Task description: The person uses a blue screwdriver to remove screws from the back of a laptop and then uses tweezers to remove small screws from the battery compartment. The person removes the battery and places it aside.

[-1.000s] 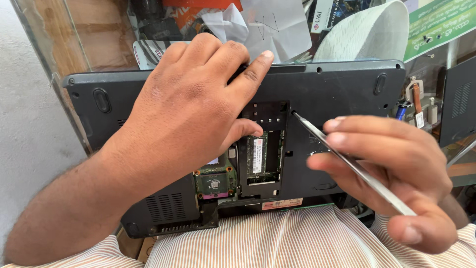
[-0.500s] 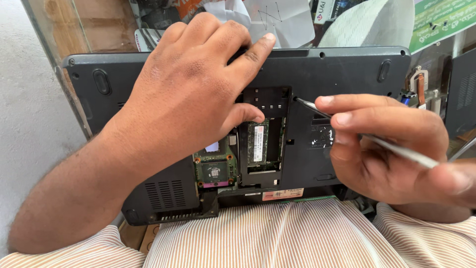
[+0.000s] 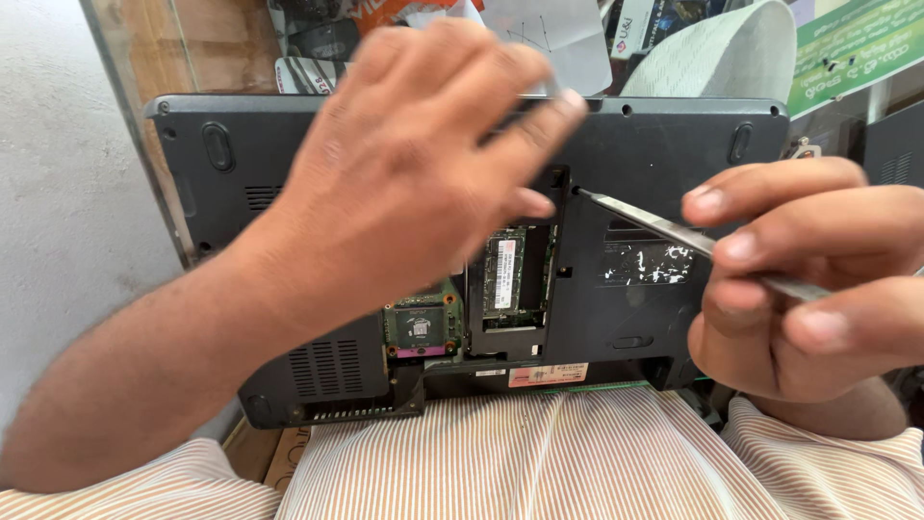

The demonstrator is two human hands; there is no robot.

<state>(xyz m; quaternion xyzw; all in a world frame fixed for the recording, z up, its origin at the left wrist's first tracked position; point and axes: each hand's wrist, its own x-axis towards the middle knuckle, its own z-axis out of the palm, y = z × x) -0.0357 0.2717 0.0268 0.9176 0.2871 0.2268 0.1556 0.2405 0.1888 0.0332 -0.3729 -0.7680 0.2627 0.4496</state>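
Open laptop (image 3: pixel 674 164) under both hands — right hand (image 3: pixel 808 279) grips tweezers (image 3: pixel 654 226).

My left hand (image 3: pixel 414 183) covers most of the open memory bay (image 3: pixel 515 279) in the upturned black plastic laptop (image 3: pixel 664 154); only its right edge stays reachable, where my thin metal tweezers (image 3: pixel 654 226) slip in.

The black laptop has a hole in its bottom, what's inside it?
Inside the open bay of the laptop sits a green memory card, with a small green circuit board beside it. The left hand covers the bay's upper left part, so that stays hidden.
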